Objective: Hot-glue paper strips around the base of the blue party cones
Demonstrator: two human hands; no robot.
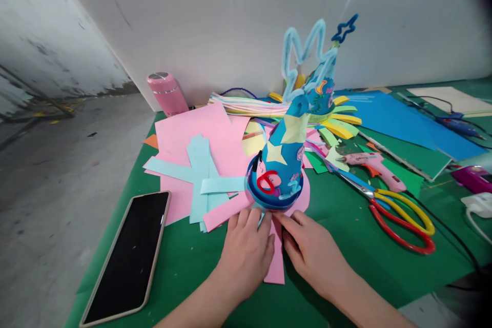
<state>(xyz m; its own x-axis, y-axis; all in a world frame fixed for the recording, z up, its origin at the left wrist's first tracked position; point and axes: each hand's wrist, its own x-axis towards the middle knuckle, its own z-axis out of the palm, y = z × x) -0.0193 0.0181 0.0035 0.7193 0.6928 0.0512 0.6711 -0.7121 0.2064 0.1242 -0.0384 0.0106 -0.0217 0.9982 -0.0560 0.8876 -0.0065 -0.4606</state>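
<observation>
A blue paper cone hat [286,151] stands upright on the table, decorated with pale yellow stars, stickers and a red pipe-cleaner shape. Its base has a blue rim, and a light blue pipe-cleaner zigzag [291,43] rises above it. Paper strips spread out from under the rim, including a pink strip [274,266] pointing toward me. My left hand [248,246] has its fingers curled at the front of the rim, by this strip's left edge. My right hand [311,251] pinches at the strip's right side, close under the rim. The fingertips are partly hidden.
Left lie a phone [128,261], light blue paper strips [202,169] and pink sheets [180,133], with a pink bottle [168,95] behind. Scissors [384,205] and a pink glue gun [376,166] with its cord lie right. Another decorated blue cone [326,79] stands behind.
</observation>
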